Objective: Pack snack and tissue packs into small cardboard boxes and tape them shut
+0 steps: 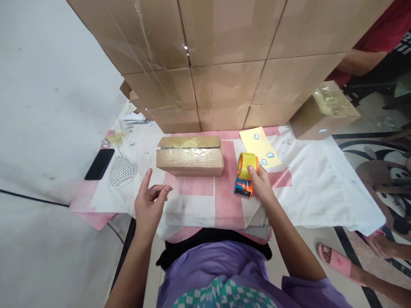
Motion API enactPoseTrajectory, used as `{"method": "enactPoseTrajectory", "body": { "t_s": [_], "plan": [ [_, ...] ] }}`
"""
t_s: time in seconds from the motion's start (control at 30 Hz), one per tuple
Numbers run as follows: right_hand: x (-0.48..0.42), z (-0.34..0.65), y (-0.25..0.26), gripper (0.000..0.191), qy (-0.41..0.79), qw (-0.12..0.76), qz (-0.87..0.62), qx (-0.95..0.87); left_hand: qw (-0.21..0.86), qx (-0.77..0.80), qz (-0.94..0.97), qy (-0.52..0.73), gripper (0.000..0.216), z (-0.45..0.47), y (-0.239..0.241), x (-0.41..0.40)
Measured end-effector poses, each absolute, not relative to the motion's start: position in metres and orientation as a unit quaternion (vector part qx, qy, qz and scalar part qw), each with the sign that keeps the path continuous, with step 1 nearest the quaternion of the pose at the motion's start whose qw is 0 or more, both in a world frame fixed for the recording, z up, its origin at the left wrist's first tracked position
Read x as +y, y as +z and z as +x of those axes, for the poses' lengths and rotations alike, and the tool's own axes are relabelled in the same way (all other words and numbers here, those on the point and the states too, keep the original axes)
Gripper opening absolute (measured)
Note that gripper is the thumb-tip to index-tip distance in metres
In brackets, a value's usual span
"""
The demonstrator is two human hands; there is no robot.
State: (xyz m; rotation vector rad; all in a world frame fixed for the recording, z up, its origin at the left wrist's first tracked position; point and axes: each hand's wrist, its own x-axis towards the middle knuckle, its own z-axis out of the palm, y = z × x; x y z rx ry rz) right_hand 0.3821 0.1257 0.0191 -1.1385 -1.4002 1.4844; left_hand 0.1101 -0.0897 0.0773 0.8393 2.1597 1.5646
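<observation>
The right hand [261,180] grips a tape dispenser [245,173], its blue end toward the person; the left hand [150,201], fingers loosely parted, hovers beside a carton [189,160] lying lengthwise left-to-right (clear tape glinting). Stacked boxes [224,87] block the space behind; a yellow sheet [262,147] lies right.

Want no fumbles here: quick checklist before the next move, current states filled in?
1. Tape dispenser held in the right hand: ok.
2. Left hand free: ok, it holds nothing.
3. Small box on the table, neither hand touching it: ok.
4. Box seam fully closed: not ok, a dark gap shows along the top.
5. Free tape end ready on the yellow roll: cannot tell.
6. Phone apart from the box: ok, off to the left.
</observation>
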Motion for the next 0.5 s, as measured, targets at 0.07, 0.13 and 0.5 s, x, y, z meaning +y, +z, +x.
{"method": "enactPoseTrajectory", "body": {
  "t_s": [0.07, 0.13, 0.5],
  "plan": [
    [0.123, 0.397, 0.028, 0.059, 0.492, 0.397, -0.503, -0.589, 0.163, 0.764, 0.297, 0.549, 0.091, 0.107, 0.083, -0.089],
    [0.117, 0.405, 0.052, 0.055, 0.345, 0.446, -0.541, -0.624, 0.152, 0.77, 0.307, 0.538, 0.089, 0.107, 0.086, -0.089],
    [0.076, 0.274, 0.156, 0.017, 0.24, 0.13, -0.059, -0.96, -0.067, 0.665, 0.607, 0.43, 0.074, 0.137, 0.076, -0.077]
  ]
}}
